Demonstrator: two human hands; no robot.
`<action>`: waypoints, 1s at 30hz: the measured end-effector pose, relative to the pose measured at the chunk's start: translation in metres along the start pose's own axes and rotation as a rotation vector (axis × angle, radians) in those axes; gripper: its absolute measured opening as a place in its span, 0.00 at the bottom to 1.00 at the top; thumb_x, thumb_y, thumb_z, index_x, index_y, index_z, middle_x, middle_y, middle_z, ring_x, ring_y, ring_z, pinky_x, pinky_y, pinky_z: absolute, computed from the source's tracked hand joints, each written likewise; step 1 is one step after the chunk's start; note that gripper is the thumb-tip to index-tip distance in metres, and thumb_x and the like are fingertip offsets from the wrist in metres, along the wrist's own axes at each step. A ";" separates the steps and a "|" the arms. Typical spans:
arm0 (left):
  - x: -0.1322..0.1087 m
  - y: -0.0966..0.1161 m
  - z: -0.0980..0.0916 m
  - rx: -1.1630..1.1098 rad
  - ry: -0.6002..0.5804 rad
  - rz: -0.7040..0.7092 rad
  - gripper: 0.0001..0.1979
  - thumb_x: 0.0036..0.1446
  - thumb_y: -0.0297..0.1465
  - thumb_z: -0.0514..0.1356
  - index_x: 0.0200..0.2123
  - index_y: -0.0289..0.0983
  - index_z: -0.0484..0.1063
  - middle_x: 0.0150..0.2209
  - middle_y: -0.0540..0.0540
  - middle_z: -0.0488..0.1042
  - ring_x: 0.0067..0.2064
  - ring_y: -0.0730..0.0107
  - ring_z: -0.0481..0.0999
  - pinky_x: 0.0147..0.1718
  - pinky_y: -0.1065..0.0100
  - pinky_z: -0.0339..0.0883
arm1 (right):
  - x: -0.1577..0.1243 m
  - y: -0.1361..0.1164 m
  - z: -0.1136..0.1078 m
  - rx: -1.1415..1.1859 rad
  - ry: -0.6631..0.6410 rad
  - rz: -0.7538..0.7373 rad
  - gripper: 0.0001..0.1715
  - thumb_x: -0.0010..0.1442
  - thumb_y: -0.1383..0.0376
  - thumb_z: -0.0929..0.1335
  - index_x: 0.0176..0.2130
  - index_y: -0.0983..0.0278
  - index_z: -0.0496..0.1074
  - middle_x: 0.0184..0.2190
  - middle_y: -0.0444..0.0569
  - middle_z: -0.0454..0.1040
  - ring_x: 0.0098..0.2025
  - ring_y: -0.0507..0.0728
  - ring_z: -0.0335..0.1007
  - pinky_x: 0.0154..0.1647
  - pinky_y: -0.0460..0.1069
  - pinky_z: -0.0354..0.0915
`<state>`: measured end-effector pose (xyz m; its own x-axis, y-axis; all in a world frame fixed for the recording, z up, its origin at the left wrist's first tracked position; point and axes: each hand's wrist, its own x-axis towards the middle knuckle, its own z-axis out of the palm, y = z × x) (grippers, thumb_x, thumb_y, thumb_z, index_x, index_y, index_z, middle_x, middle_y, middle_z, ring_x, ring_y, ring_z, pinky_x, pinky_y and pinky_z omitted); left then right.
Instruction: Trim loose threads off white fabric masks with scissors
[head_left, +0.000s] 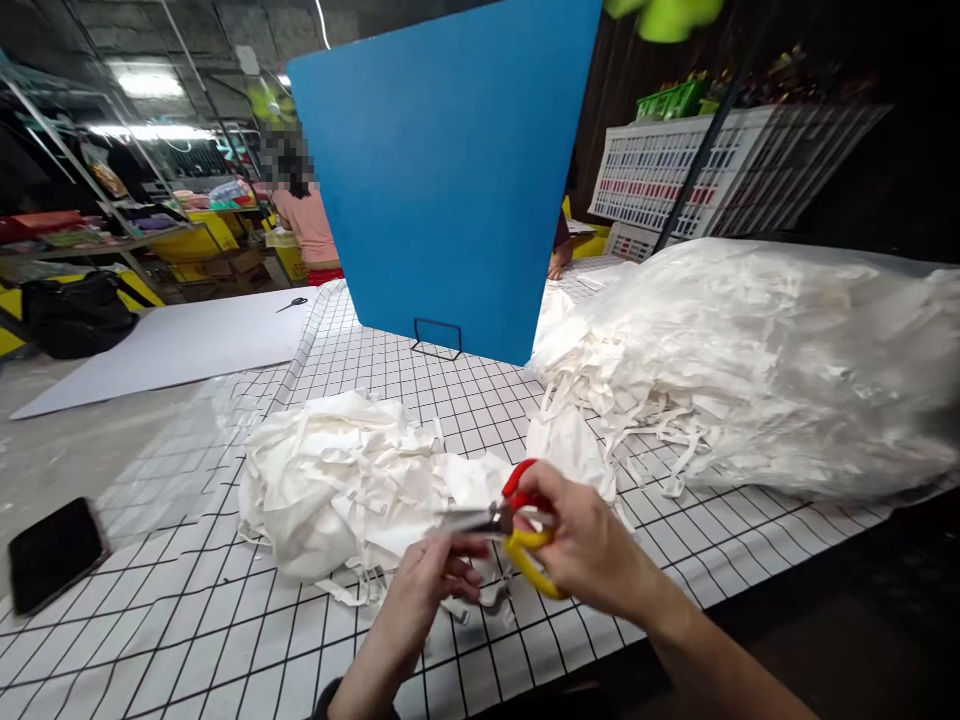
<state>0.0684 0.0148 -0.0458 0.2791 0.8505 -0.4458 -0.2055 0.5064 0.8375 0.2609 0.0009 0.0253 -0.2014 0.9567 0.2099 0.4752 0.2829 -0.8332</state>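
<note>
over tablecloth [480, 405], right hand [596, 540] gripping scissors [501, 519]

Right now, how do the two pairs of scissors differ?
The near scissors have red and yellow handles; the far scissors look dark all over. The near scissors are held in the right hand; the far scissors lie untouched on the white sheet. Both have looped handles.

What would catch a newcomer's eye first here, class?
Probably the blue board, standing upper centre on the checked tablecloth. Next, the red-and-yellow-handled scissors in the right hand, low centre, with a heap of white fabric to their left. On the right bulges a stuffed clear plastic bag.
</note>
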 end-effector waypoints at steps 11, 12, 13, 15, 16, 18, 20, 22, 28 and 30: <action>-0.006 0.004 0.009 0.004 -0.185 0.044 0.21 0.53 0.44 0.65 0.40 0.31 0.78 0.30 0.45 0.76 0.19 0.84 0.52 0.19 0.75 0.44 | -0.041 0.016 0.030 0.202 0.033 0.241 0.13 0.53 0.73 0.68 0.37 0.58 0.63 0.34 0.43 0.72 0.33 0.53 0.69 0.30 0.45 0.65; -0.007 0.003 0.009 0.028 -0.201 0.074 0.20 0.55 0.44 0.64 0.40 0.31 0.78 0.31 0.45 0.76 0.19 0.84 0.51 0.19 0.75 0.43 | -0.037 0.021 0.029 0.281 0.105 0.263 0.14 0.54 0.71 0.70 0.37 0.58 0.63 0.36 0.43 0.73 0.34 0.53 0.69 0.31 0.45 0.66; -0.008 0.002 0.009 0.054 -0.213 0.104 0.20 0.56 0.44 0.63 0.39 0.32 0.78 0.30 0.45 0.76 0.19 0.84 0.51 0.19 0.74 0.43 | -0.032 0.027 0.031 0.356 0.152 0.266 0.15 0.53 0.69 0.71 0.37 0.58 0.63 0.38 0.44 0.73 0.35 0.53 0.69 0.32 0.46 0.67; -0.008 0.002 0.009 0.132 -0.225 0.173 0.19 0.58 0.44 0.61 0.34 0.32 0.77 0.25 0.48 0.72 0.19 0.82 0.54 0.20 0.74 0.46 | -0.022 0.036 0.038 0.480 0.146 0.252 0.17 0.52 0.67 0.74 0.37 0.58 0.63 0.39 0.44 0.73 0.37 0.54 0.70 0.35 0.47 0.69; -0.007 0.001 0.009 0.188 -0.219 0.213 0.19 0.59 0.44 0.60 0.31 0.32 0.77 0.21 0.50 0.69 0.20 0.80 0.56 0.21 0.74 0.49 | -0.017 0.040 0.042 0.520 0.118 0.250 0.19 0.51 0.65 0.75 0.37 0.58 0.63 0.38 0.44 0.73 0.36 0.54 0.70 0.35 0.48 0.69; -0.006 0.000 0.007 0.295 -0.176 0.306 0.18 0.60 0.42 0.59 0.28 0.33 0.76 0.19 0.52 0.64 0.20 0.78 0.60 0.22 0.74 0.54 | -0.011 0.046 0.051 0.574 0.108 0.251 0.20 0.49 0.64 0.76 0.35 0.58 0.63 0.36 0.44 0.73 0.36 0.55 0.71 0.36 0.48 0.69; -0.005 -0.001 0.004 0.334 -0.108 0.401 0.16 0.61 0.41 0.59 0.31 0.34 0.78 0.27 0.49 0.69 0.21 0.79 0.62 0.23 0.73 0.58 | -0.006 0.050 0.056 0.606 0.179 0.247 0.20 0.50 0.62 0.76 0.35 0.59 0.63 0.36 0.45 0.74 0.36 0.54 0.72 0.37 0.48 0.69; -0.005 -0.002 0.003 0.330 -0.029 0.488 0.14 0.60 0.40 0.60 0.33 0.35 0.79 0.43 0.41 0.70 0.23 0.79 0.66 0.23 0.72 0.61 | -0.004 0.054 0.058 0.627 0.252 0.254 0.20 0.50 0.62 0.76 0.35 0.59 0.62 0.36 0.45 0.75 0.35 0.54 0.72 0.37 0.48 0.69; -0.002 -0.005 0.009 0.221 -0.053 0.551 0.13 0.59 0.36 0.62 0.28 0.34 0.80 0.54 0.33 0.71 0.28 0.70 0.72 0.21 0.71 0.64 | -0.005 0.066 0.058 0.735 0.080 0.337 0.24 0.47 0.61 0.78 0.33 0.60 0.61 0.31 0.42 0.74 0.32 0.53 0.71 0.34 0.47 0.67; 0.002 -0.008 0.009 0.161 -0.121 0.515 0.13 0.59 0.36 0.61 0.29 0.34 0.79 0.43 0.35 0.77 0.22 0.75 0.68 0.19 0.72 0.61 | -0.009 0.068 0.051 0.712 0.080 0.341 0.24 0.48 0.60 0.78 0.33 0.60 0.60 0.33 0.43 0.74 0.31 0.51 0.69 0.32 0.46 0.66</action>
<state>0.0791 0.0109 -0.0501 0.2882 0.9553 0.0659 -0.2001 -0.0072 0.9797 0.2515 0.0083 -0.0593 -0.0687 0.9924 -0.1025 -0.1681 -0.1128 -0.9793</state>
